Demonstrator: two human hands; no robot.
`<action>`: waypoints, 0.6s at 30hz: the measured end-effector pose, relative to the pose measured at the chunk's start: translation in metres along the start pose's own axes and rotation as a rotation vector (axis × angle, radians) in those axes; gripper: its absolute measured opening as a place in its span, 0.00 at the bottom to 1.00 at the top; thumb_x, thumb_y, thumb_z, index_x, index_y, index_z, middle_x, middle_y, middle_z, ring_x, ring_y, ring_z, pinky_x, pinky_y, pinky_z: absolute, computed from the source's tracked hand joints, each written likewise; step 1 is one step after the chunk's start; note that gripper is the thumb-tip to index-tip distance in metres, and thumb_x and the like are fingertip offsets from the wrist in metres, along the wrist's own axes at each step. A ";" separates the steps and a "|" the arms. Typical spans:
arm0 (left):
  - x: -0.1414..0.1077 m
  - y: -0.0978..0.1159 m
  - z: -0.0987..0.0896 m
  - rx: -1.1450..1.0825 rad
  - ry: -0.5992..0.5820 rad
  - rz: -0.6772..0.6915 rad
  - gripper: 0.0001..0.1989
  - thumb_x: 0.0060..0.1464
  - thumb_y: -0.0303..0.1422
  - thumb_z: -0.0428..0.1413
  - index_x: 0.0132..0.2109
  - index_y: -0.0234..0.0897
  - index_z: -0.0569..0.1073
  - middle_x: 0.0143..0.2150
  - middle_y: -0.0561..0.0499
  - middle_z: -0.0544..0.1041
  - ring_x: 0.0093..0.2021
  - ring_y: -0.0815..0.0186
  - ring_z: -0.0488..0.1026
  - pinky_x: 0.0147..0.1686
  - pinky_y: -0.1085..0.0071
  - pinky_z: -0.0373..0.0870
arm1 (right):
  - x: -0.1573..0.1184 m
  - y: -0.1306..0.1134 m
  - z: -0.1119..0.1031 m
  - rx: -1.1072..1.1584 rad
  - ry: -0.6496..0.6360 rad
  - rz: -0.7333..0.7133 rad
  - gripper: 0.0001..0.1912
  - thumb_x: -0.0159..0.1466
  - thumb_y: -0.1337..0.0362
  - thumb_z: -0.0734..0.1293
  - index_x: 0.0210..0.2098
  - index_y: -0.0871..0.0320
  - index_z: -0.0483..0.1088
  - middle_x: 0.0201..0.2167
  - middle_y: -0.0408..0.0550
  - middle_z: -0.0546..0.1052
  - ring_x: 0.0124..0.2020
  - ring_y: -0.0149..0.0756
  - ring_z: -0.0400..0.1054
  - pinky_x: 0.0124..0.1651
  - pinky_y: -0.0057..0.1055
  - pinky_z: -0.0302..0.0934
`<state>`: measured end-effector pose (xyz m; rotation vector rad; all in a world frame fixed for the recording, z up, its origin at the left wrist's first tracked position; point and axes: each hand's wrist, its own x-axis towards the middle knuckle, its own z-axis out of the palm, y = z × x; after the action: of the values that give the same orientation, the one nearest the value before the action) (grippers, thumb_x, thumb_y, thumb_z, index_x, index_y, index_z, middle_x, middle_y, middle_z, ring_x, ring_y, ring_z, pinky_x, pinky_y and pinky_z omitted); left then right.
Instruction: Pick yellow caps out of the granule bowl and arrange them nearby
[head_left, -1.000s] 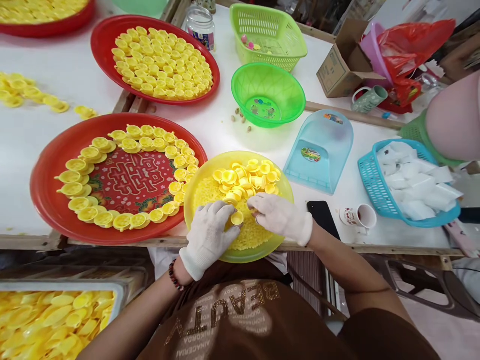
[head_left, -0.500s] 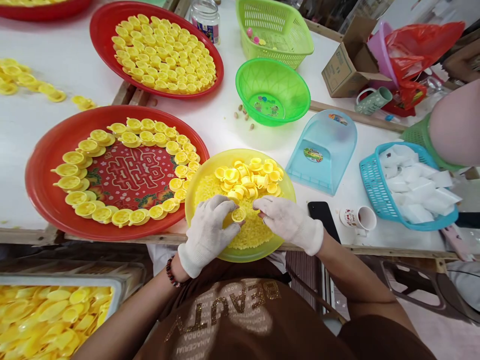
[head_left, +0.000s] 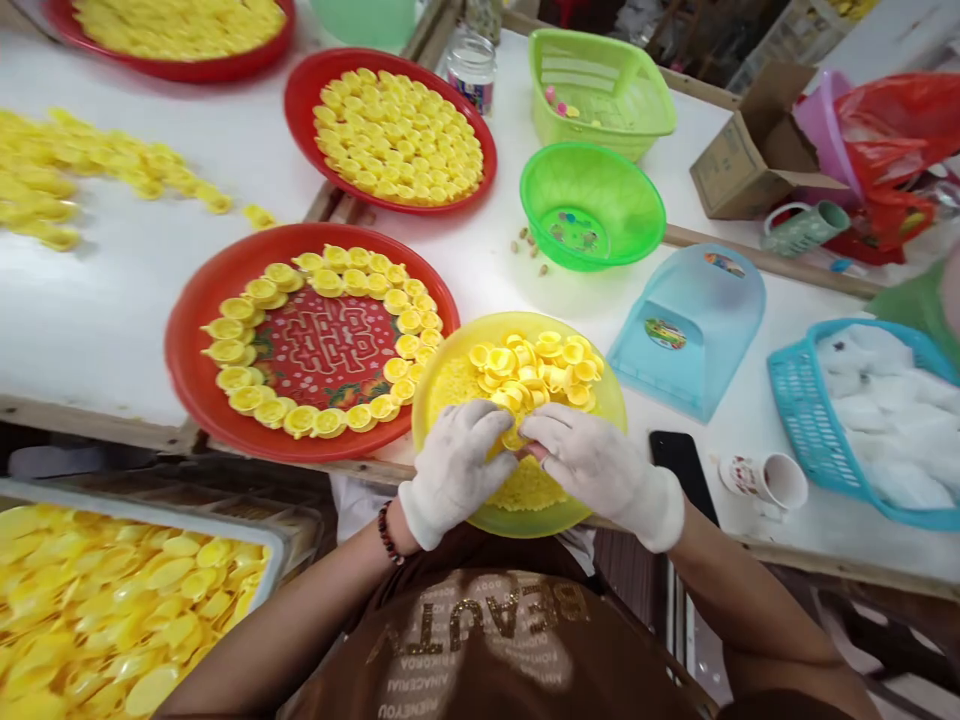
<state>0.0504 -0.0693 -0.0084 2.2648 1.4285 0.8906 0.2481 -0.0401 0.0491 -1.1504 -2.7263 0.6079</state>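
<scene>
Over a yellow basin [head_left: 616,405], my left hand [head_left: 461,465], in a white glove, is closed on a small round yellow plastic cup [head_left: 514,438]. My right hand [head_left: 596,465], gloved in white too with a bare fingertip showing, has its fingers pinched together against that cup. Whatever lies between the right fingertips is hidden. Small yellow grains [head_left: 529,492] cover the basin's bottom. Beyond my fingers, a heap of similar yellow cups [head_left: 551,365] rests on the grains.
At left, a red tray [head_left: 191,370] carries a ring of yellow pieces. Another full red tray [head_left: 300,110] stands behind. To the right are a green bowl [head_left: 592,205], blue dustpan [head_left: 686,330], phone [head_left: 682,475], mug [head_left: 784,482] and blue basket [head_left: 802,420]. A yellow-filled crate [head_left: 277,540] sits lower left.
My right hand has moved in to the cup in my left hand; the two hands now meet. The whole view has shifted, so things on the table appear further right.
</scene>
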 end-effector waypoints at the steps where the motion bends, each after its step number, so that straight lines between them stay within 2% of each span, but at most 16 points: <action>1: 0.000 0.000 -0.003 -0.009 0.018 -0.004 0.11 0.57 0.36 0.62 0.45 0.36 0.74 0.44 0.47 0.75 0.43 0.59 0.74 0.44 0.61 0.73 | 0.000 0.000 0.002 -0.014 0.008 0.000 0.08 0.68 0.73 0.61 0.42 0.59 0.70 0.39 0.48 0.74 0.41 0.38 0.68 0.45 0.35 0.64; 3: 0.002 -0.005 -0.013 -0.025 0.069 -0.029 0.13 0.58 0.35 0.61 0.47 0.36 0.74 0.46 0.46 0.75 0.44 0.60 0.73 0.45 0.62 0.73 | -0.001 0.004 0.006 -0.057 -0.003 0.017 0.09 0.67 0.74 0.60 0.41 0.58 0.70 0.39 0.48 0.75 0.40 0.38 0.69 0.44 0.36 0.64; 5: 0.005 -0.020 -0.029 -0.015 0.132 -0.085 0.13 0.59 0.34 0.60 0.49 0.35 0.75 0.47 0.45 0.74 0.45 0.61 0.73 0.46 0.63 0.74 | -0.004 0.010 0.011 -0.119 -0.066 0.040 0.10 0.65 0.76 0.60 0.39 0.57 0.70 0.37 0.48 0.74 0.38 0.38 0.69 0.42 0.36 0.64; 7: 0.008 -0.045 -0.049 0.047 0.198 -0.175 0.12 0.59 0.34 0.58 0.49 0.35 0.76 0.47 0.45 0.73 0.46 0.61 0.73 0.47 0.64 0.73 | -0.007 0.016 0.017 -0.171 -0.160 0.051 0.12 0.63 0.78 0.60 0.37 0.57 0.69 0.35 0.48 0.74 0.37 0.39 0.68 0.41 0.37 0.64; 10: 0.014 -0.097 -0.072 0.194 0.253 -0.355 0.14 0.57 0.37 0.59 0.47 0.35 0.78 0.48 0.42 0.72 0.48 0.58 0.71 0.50 0.61 0.72 | -0.010 0.021 0.023 -0.198 -0.244 0.067 0.12 0.63 0.78 0.59 0.37 0.56 0.69 0.35 0.48 0.73 0.36 0.39 0.68 0.41 0.38 0.64; 12: 0.019 -0.130 -0.078 0.247 0.215 -0.464 0.16 0.54 0.38 0.59 0.47 0.34 0.78 0.47 0.41 0.72 0.47 0.56 0.71 0.50 0.60 0.71 | -0.011 0.021 0.026 -0.205 -0.254 0.074 0.12 0.65 0.77 0.58 0.37 0.56 0.68 0.36 0.48 0.73 0.36 0.39 0.68 0.41 0.38 0.64; 14: 0.026 -0.154 -0.076 0.264 0.128 -0.532 0.16 0.52 0.37 0.58 0.46 0.33 0.78 0.45 0.41 0.73 0.43 0.57 0.70 0.48 0.61 0.70 | -0.010 0.020 0.027 -0.224 -0.256 0.071 0.12 0.66 0.77 0.57 0.37 0.56 0.68 0.36 0.48 0.73 0.36 0.39 0.68 0.41 0.38 0.63; 18: 0.045 -0.172 -0.064 0.279 -0.007 -0.534 0.13 0.53 0.37 0.56 0.41 0.33 0.76 0.40 0.43 0.75 0.41 0.59 0.69 0.44 0.65 0.67 | -0.008 0.016 0.022 -0.231 -0.251 0.096 0.11 0.66 0.76 0.58 0.37 0.56 0.68 0.36 0.48 0.73 0.36 0.39 0.68 0.39 0.36 0.62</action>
<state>-0.0971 0.0447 -0.0419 1.8864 2.1194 0.5367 0.2585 -0.0428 0.0224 -1.3466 -3.0335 0.4880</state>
